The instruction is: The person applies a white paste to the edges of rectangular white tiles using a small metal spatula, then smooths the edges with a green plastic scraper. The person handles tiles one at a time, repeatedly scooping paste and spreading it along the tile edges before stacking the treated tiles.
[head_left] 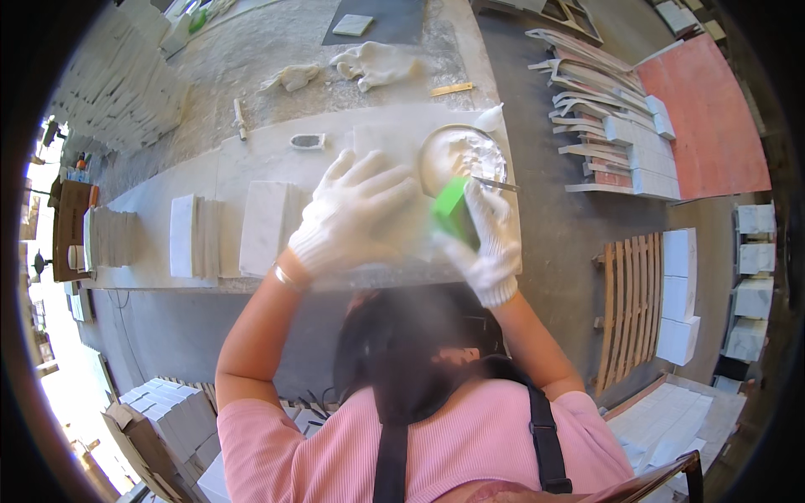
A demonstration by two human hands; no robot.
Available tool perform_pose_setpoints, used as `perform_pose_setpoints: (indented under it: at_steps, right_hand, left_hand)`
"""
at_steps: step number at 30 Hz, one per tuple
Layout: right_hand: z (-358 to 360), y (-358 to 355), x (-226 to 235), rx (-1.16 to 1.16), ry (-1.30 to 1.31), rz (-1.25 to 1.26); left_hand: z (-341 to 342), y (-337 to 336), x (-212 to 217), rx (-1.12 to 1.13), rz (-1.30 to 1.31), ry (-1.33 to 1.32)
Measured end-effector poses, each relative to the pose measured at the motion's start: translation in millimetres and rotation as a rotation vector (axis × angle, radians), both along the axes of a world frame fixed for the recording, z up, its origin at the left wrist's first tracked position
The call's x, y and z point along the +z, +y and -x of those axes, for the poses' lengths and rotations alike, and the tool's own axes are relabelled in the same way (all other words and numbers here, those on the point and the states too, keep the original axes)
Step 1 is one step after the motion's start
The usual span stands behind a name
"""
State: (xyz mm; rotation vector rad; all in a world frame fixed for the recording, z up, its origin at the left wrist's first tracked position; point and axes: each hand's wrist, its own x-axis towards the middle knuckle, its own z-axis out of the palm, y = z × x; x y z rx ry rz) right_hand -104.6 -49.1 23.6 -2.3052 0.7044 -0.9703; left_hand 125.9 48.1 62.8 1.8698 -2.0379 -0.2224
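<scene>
My left hand (360, 210), in a white knit glove, lies palm down with fingers apart over the pale worktop (335, 126); whether a tile is under it I cannot tell. To its right, my gloved right hand (493, 239) is closed round a bright green block (453, 205), slightly blurred, like a sponge or sanding block. Just beyond that block sits a round dish (428, 155) of white paste (461, 158). A thin metal blade (499, 184) rests across the dish's near right rim. Left of my left hand stands a stack of white marble-like tiles (267, 222).
More tile stacks (193, 235) line the worktop's left side. Farther back lie crumpled gloves (377, 65), a small oval-ended grey piece (308, 142), a white-smeared tool (240, 120) and a yellow strip (451, 89). Right of the table stand a wooden pallet (629, 306) and a red board (708, 121).
</scene>
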Motion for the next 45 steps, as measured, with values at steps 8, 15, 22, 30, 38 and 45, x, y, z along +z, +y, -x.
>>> perform_pose_setpoints:
  at_steps: [8,15,22,30,38,45]
  right_hand:
    - [8.6,4.2,0.2,0.187,0.063,0.177]
    - [5.1,-0.5,2.2,0.113,0.033,0.09]
    - [1.8,-9.4,1.1,-0.041,0.014,-0.014]
    - [7.3,-12.5,-1.0,0.055,0.049,0.102]
    - [27.2,-59.1,-14.5,0.269,-0.254,-0.977]
    - [24.0,-55.5,-10.1,0.332,-0.213,-1.151]
  left_hand:
    - [-1.5,-1.6,-3.3,-0.004,0.046,-0.014]
    - [-2.2,-0.2,0.6,0.0,0.028,0.004]
    - [-1.4,-0.2,-0.6,-0.006,0.024,0.006]
    - [-1.1,-1.3,7.4,-0.025,-0.022,0.047]
    - [-18.0,-13.3,17.1,-0.375,-0.093,-0.027]
    - [-22.5,20.9,-9.9,0.293,0.089,0.133]
